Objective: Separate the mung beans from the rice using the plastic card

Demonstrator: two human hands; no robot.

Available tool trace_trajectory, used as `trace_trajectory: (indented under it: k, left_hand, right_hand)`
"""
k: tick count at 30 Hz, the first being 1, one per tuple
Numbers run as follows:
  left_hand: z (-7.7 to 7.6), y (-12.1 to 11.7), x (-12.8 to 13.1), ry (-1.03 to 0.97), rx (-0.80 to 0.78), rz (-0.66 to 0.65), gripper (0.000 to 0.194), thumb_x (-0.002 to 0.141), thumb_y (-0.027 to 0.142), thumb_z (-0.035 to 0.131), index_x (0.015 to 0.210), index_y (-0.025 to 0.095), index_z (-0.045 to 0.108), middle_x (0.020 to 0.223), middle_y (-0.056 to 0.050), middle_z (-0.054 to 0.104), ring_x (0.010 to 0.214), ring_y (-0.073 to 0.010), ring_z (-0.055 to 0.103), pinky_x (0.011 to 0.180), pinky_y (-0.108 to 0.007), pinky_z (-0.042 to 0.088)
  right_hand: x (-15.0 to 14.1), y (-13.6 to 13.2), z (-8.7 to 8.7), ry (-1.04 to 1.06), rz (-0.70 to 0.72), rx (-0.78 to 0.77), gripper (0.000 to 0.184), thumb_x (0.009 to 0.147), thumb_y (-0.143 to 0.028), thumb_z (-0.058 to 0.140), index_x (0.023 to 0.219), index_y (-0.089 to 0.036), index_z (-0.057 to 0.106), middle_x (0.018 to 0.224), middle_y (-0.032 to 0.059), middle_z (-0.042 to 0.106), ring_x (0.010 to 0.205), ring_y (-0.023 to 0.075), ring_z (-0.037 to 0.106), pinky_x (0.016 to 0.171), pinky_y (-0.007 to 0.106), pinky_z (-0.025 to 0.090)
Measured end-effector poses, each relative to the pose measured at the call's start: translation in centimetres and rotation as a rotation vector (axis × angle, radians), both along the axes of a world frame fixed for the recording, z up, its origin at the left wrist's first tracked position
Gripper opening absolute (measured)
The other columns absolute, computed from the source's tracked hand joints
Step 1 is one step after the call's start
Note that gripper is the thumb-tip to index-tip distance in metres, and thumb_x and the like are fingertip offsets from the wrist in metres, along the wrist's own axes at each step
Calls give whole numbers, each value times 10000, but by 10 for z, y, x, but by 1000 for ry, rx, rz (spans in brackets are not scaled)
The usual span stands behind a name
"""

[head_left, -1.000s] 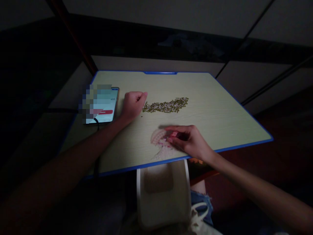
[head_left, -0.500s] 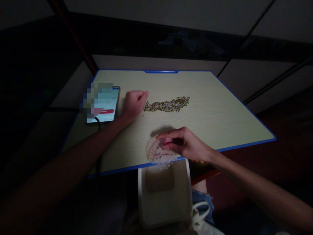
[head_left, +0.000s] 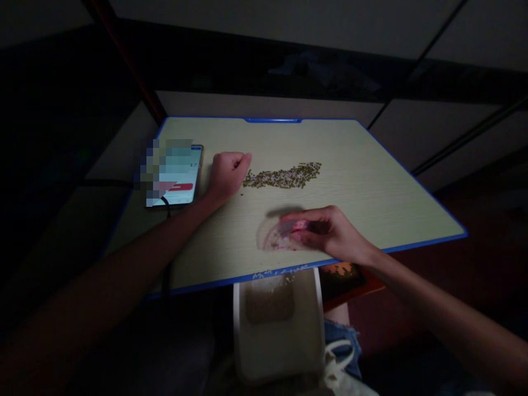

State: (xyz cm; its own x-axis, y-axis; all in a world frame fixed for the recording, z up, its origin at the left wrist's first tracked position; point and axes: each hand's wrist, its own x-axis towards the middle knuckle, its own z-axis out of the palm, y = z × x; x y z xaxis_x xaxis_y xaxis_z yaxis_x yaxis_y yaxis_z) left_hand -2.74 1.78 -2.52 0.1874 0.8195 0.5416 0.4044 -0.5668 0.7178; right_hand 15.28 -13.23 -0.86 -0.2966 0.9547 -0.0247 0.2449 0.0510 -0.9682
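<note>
My left hand (head_left: pixel 229 173) rests on the table in a closed fist, its thumb side beside the left end of a long pile of small green pieces mixed with pale grains (head_left: pixel 284 177). Nothing shows in the fist. Between the thumb and fingers of my right hand (head_left: pixel 340 239) is a clear protractor (head_left: pixel 272 236) with pink markings, blurred by motion, just above the table near its front edge. White grains (head_left: pixel 274 279) are dropping past that edge into a pale open bin (head_left: pixel 236 335), with a brownish patch visible inside.
A lit phone (head_left: pixel 181 190) lies at the table's left, partly pixelated, with a dark cable (head_left: pixel 167 220) running over the front edge. The light table (head_left: pixel 363 192) has a blue rim. A white strap (head_left: pixel 340 352) and denim lie right of the bin.
My right hand has moved back from the edge and right, with the protractor. The white grains have gone from the table edge down toward the bin. My left fist has stayed put.
</note>
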Motion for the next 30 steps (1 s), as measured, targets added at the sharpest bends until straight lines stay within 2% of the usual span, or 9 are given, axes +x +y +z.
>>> trace_trajectory:
  k: [3,6,9,12,15,20,26,28,30]
  left_hand:
    - [1,0,0,-2,21,0,412,768,205,472,385,189,319,385,49,231,397,-75,260,444,-265,245]
    - [1,-1,0,5,38,-1,414,769,198,470,383,187,319,381,50,233,395,-73,260,450,-266,242]
    - [2,-2,0,11,26,1,417,771,207,469,381,188,321,385,50,230,399,-75,255,454,-269,235]
    - [2,-2,0,11,15,13,412,766,207,471,381,190,324,388,50,225,402,-79,247,463,-270,239]
    - [2,-2,0,11,10,18,413,768,210,469,382,192,322,389,49,226,405,-81,245,471,-268,247]
    - [2,-2,1,28,9,18,420,775,213,470,381,191,328,385,47,240,410,-83,254,470,-267,243]
    - [3,-3,1,33,-13,14,411,779,214,459,392,197,323,378,46,261,402,-88,276,479,-281,230]
    - [4,-4,1,33,-8,19,410,777,213,462,394,195,317,380,47,259,401,-87,279,479,-282,222]
    - [4,-4,1,35,-9,20,409,777,216,465,397,194,315,383,47,258,401,-85,279,477,-282,217]
  right_hand:
    - [12,2,-2,-79,-97,26,357,686,-194,638,1024,-82,670,682,29,637,540,98,520,517,234,445]
    - [13,-1,-5,-124,-107,52,368,696,-204,629,1037,-72,662,695,38,630,547,102,513,517,235,437]
    - [0,-6,-5,-149,-55,79,354,726,-184,597,1058,-76,655,739,54,637,581,110,526,531,233,441]
    - [-18,-7,-2,-187,65,136,308,751,-150,564,1034,-94,672,684,39,629,570,113,513,535,237,434]
    - [-30,-5,2,-189,152,122,296,753,-134,570,1025,-89,678,623,16,599,523,97,477,514,229,420]
    - [-32,-4,1,-120,159,96,307,743,-112,579,1029,-52,672,601,9,579,507,85,466,489,215,412]
    - [-30,-9,0,-136,234,124,309,754,-107,569,1043,-62,670,687,61,667,581,126,568,573,257,471]
    - [-28,-9,4,-108,192,128,301,744,-124,590,1027,-82,681,698,55,674,591,130,581,564,251,478]
    - [-22,-8,8,-80,56,133,291,720,-163,633,999,-104,695,688,38,667,587,131,578,537,240,475]
